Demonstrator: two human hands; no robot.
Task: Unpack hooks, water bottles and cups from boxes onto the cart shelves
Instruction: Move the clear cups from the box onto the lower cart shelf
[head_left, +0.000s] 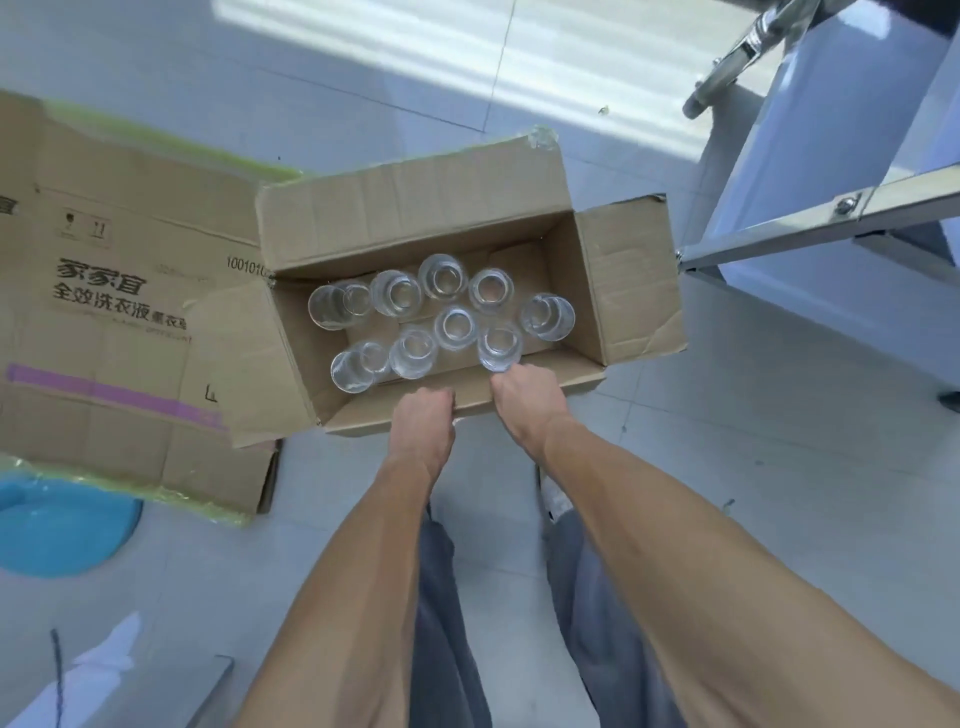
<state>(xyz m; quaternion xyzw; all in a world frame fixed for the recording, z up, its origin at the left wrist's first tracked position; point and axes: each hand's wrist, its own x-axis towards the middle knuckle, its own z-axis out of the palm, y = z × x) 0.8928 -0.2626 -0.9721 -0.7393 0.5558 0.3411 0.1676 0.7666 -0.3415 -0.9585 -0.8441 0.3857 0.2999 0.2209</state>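
An open cardboard box stands on the tiled floor in front of me. Several clear glass cups stand upright inside it in two loose rows. My left hand is curled over the box's near flap, knuckles up. My right hand grips the same near edge a little to the right, its fingers folded down inside the box and hidden. They sit right beside the nearest cup. The cart's metal frame and pale blue panel rise at the upper right.
A larger printed cardboard box with yellow-green tape lies to the left, touching the cup box's left flap. A blue basin sits at the lower left. A cart caster is at the top right. My legs in grey trousers are below.
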